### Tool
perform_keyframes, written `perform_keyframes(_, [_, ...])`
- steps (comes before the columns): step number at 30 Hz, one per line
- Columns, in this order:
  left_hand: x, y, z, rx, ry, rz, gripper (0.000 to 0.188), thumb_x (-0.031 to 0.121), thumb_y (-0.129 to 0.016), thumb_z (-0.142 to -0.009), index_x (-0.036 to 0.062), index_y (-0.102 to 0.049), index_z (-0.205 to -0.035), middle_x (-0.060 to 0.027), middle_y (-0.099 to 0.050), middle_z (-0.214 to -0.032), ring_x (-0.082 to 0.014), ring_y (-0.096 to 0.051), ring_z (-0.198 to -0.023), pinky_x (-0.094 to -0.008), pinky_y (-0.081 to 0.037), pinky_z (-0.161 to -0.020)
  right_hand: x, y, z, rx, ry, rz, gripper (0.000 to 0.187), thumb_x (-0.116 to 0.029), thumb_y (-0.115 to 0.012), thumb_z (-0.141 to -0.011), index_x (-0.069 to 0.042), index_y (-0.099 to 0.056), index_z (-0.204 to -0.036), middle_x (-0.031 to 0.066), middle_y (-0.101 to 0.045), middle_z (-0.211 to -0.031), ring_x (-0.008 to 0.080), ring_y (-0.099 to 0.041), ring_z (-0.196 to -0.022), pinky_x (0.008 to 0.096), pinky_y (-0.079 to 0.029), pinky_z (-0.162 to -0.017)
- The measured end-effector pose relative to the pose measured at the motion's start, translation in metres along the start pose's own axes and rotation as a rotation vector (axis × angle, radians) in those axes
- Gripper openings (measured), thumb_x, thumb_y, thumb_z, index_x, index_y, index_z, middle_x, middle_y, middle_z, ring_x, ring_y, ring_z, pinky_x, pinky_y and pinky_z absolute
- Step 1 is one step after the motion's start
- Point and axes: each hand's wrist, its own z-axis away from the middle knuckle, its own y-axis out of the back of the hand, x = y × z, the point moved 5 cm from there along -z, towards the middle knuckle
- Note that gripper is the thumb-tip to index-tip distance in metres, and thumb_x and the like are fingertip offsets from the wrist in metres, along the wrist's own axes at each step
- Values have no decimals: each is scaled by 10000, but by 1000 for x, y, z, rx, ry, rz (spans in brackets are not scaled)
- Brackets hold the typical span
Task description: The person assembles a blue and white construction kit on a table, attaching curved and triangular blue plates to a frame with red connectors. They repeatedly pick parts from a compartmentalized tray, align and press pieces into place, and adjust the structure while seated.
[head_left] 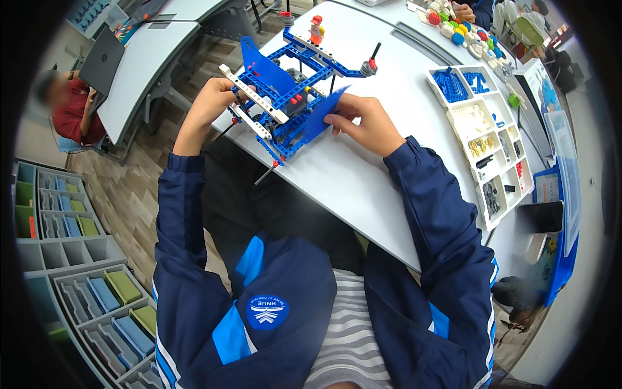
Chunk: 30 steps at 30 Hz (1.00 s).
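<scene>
Both hands, left [208,107] and right [364,123], are closed on the light, rigid, snap-apart blue brick model [285,97] at upper centre, best gripped by its beams.

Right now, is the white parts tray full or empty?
Partly full. The white parts tray on the table has blue pieces in its top compartments, small yellow, black and red parts lower down; some compartments look nearly bare.

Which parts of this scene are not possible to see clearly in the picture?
Head view:
- Left hand fingertips: hidden behind the white studded beam of the blue brick-built plastic model.
- Small pieces in the white compartment sorting tray: too small to identify.
- Coloured round pieces at the top: cut off by the fisheye rim.
</scene>
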Motion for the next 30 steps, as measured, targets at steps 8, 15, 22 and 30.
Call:
perform_keyframes(8, [18, 1, 0, 77, -97, -285, 163, 124, -754, -854, -19, -782, -928, -12, -702, -783, -69, -591, -711, -286, -474, -678, 5, -3, 4, 37, 26, -36, 121, -14, -682, -939, 19, -690, -1055, 109, -745, -898, 177, -732, -746, 292, -570, -735])
perform_keyframes(15, [34, -4, -3, -12, -109, -257, 257, 135, -811, -787, -9, -768, -996, -53, -748, -857, -123, -654, -792, -297, -509, -782, 11, -5, 7, 73, 84, -26, 129, -52, -684, -926, -23, -705, -1050, 89, -732, -872, 174, -710, -750, 313, -549, -718])
perform_keyframes(22, [40, -6, -3, 21, -143, -376, 267, 134, -808, -781, -13, -758, -997, -65, -751, -850, -124, -660, -791, -297, -520, -786, 6, -5, 9, 126, 169, 35, 107, -36, -722, -928, 27, -669, -996, 110, -732, -853, 177, -737, -758, 281, -568, -726])
perform_keyframes(30, [45, -12, 3, 22, -181, -404, 115, 22, -705, -863, -4, -699, -975, -32, -708, -843, -91, -628, -723, -271, -507, -648, 4, -9, 10, 139, 203, 77, 117, -58, -740, -922, 14, -655, -959, 107, -707, -831, 180, -718, -738, 285, -557, -690])
